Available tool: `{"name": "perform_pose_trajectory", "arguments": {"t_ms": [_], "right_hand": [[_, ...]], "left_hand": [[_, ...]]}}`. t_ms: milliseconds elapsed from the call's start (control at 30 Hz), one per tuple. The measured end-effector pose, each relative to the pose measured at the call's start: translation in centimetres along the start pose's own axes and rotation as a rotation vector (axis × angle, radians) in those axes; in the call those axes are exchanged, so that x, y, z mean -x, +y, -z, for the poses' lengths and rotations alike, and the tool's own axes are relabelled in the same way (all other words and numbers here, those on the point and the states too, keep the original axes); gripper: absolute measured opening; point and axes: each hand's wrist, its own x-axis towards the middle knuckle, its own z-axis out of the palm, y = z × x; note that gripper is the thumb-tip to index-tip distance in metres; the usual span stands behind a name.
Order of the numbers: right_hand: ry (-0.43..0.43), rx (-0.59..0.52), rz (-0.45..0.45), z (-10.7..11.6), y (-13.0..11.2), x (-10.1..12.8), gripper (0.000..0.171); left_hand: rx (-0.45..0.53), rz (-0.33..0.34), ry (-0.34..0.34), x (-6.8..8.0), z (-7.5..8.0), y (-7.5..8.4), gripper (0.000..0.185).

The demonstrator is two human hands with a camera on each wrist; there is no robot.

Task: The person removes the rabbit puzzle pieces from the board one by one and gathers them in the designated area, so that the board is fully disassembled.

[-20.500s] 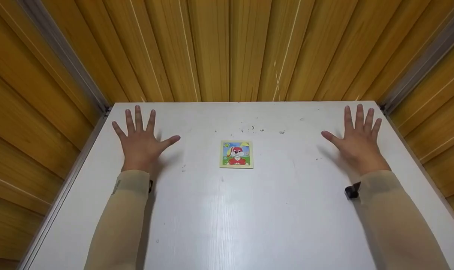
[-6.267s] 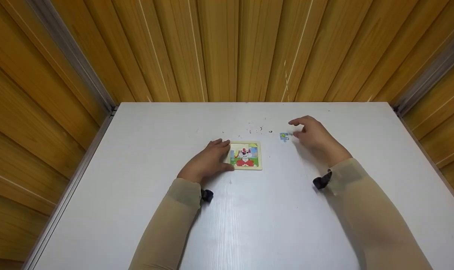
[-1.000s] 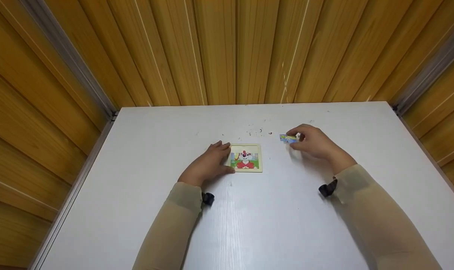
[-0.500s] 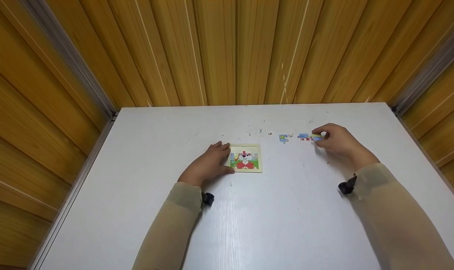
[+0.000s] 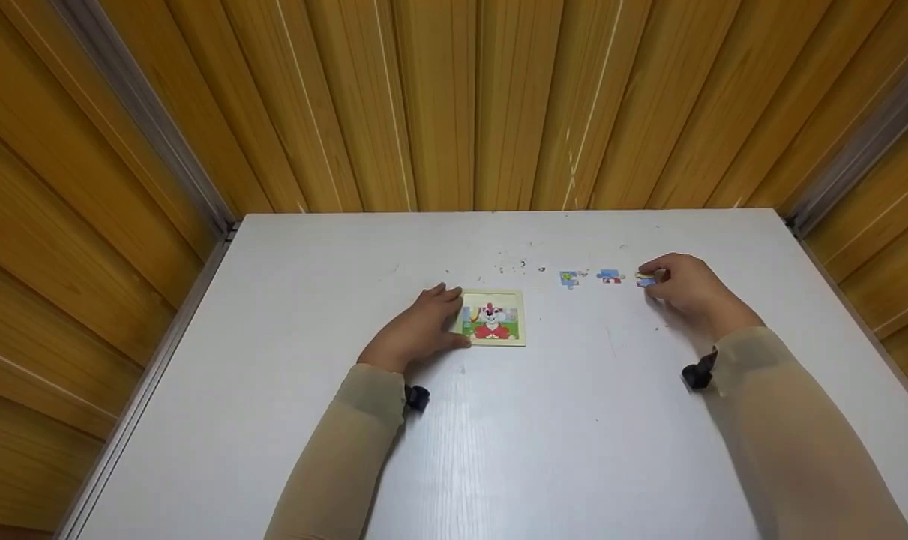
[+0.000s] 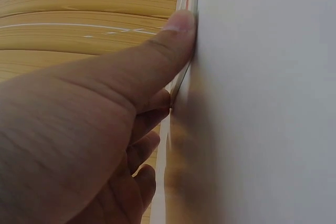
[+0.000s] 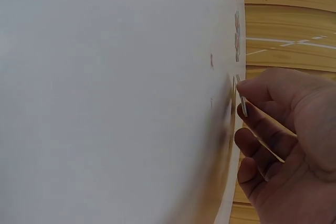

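Observation:
My left hand (image 5: pixel 416 326) holds a small square jigsaw puzzle tray (image 5: pixel 522 319) by its left side, thumb at the near corner and fingers at the far one. In the left wrist view the thumb (image 6: pixel 157 51) lies along the tray's edge. A rabbit picture in red shows in the tray, and its top strip is bare backing. My right hand (image 5: pixel 690 289) pinches a blue and yellow puzzle piece (image 5: pixel 645 280) between thumb and fingers, close over the table. The right wrist view shows this piece (image 7: pixel 243 103) edge-on.
Left of the right hand lie a blue and red puzzle piece (image 5: pixel 609 276) and a blue one with a yellow-green patch (image 5: pixel 568 278), in a row on the white table (image 5: pixel 528 435). Dark specks mark the tabletop behind the tray. A wood-panelled wall (image 5: pixel 498 105) rises beyond the far edge.
Over the last second my right hand moved right with its piece, uncovering the blue and red one. Since the older frames, pieces have left the tray's top row. My left hand stayed put.

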Motion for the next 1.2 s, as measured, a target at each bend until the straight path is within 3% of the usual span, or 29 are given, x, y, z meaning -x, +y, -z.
{"name": "perform_pose_trajectory", "arguments": {"t_ms": [333, 600, 1000, 1200], "right_hand": [[0.040, 0.039, 0.039, -0.1, -0.3, 0.0, 0.046], [0.051, 0.030, 0.075, -1.0, -2.1, -0.1, 0.045], [0.091, -0.016, 0.243, -4.9, -8.5, -0.2, 0.040], [0.058, -0.053, 0.263, -7.1, -12.0, -0.5, 0.041]], "left_hand": [[0.003, 0.013, -0.004, 0.0, 0.0, 0.0, 0.091], [0.001, 0.003, -0.001, 0.0, 0.0, 0.0, 0.089], [0.005, 0.004, -0.003, 0.0, -0.2, 0.0, 0.090], [0.006, 0.014, -0.004, -0.1, -0.3, 0.0, 0.090]]}}
